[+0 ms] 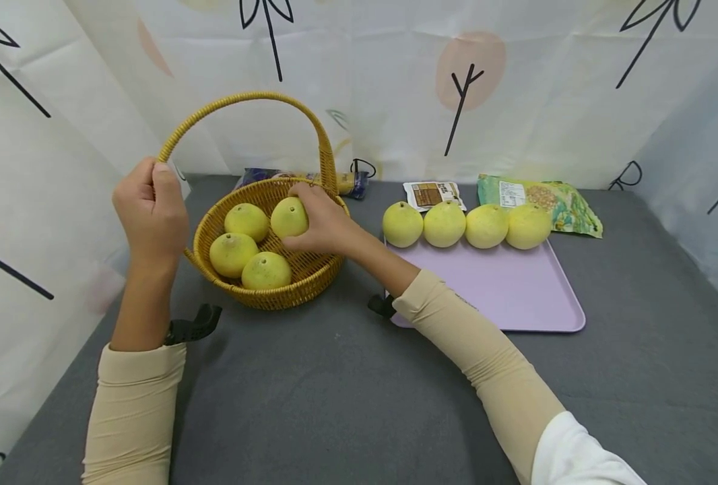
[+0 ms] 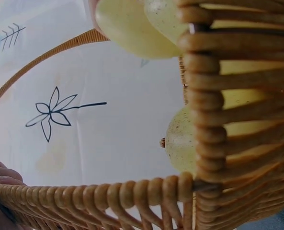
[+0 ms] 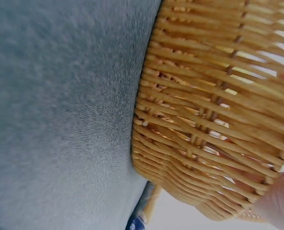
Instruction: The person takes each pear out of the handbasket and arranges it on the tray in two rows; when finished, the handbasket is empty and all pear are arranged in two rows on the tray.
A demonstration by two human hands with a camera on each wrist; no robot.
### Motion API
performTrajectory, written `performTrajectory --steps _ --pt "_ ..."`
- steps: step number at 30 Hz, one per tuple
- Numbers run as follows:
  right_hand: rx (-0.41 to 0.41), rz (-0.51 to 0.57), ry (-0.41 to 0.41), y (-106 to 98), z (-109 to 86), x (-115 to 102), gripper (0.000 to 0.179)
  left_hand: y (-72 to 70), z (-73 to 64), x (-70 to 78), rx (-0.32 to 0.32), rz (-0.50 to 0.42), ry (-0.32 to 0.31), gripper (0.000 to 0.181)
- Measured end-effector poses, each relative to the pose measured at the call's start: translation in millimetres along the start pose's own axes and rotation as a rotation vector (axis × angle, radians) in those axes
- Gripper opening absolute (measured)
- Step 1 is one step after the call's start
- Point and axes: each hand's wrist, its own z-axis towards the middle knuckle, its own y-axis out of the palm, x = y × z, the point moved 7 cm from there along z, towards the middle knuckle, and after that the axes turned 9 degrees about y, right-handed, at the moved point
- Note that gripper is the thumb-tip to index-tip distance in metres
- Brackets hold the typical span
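Observation:
A yellow wicker basket (image 1: 292,296) with a tall arched handle (image 1: 244,98) stands at the back left of the dark table. My left hand (image 1: 153,212) grips the left side of that handle. Inside the basket lie three round, speckled yellow-green fruits (image 1: 233,254). My right hand (image 1: 318,219) reaches in from the right and holds another such fruit (image 1: 289,217) between thumb and fingers. In the left wrist view, wicker bars cover part of a fruit (image 2: 180,139) with a short stem. The basket's woven side (image 3: 199,115) hides most of the right hand in the right wrist view.
Right of the basket is a lilac tray (image 1: 510,296) with several matching fruits (image 1: 486,226) in a row along its back edge. Behind it lie a small white-brown packet (image 1: 433,195) and a green bag (image 1: 556,202). A dark blue package (image 1: 262,175) lies behind the basket, before a printed curtain (image 1: 395,87).

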Motion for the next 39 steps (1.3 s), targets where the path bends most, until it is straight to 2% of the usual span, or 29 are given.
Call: performTrajectory --steps 7,13,19,24,32,35,39 --pt "0.046 0.072 -0.09 -14 -26.4 0 0.07 0.4 0.9 -3.6 -0.025 -0.048 -0.077 0.04" --pt "0.041 0.255 -0.081 -28 -54.3 10 0.072 1.5 0.8 -3.5 -0.057 -0.107 -0.117 0.039" --pt "0.001 0.374 -0.084 -42 -87.2 20 0.071 2.7 -0.3 -8.7 -0.084 -0.178 -0.222 0.04" --pt "0.001 0.313 -0.086 -60 -109.3 27 0.07 3.4 -0.5 -10.9 -0.072 -0.287 -0.32 0.042" --pt "-0.016 0.169 -0.054 -80 -128.7 48 0.067 7.1 -1.0 -7.0 -0.111 -0.485 -0.401 0.04" --pt "-0.054 0.082 -0.037 -83 -133.1 57 0.065 7.1 -0.9 -4.5 -0.131 -0.516 -0.405 0.04" --pt "-0.109 -0.008 0.02 -85 -138.8 71 0.061 5.6 -0.4 -1.7 -0.181 -0.485 -0.414 0.039"
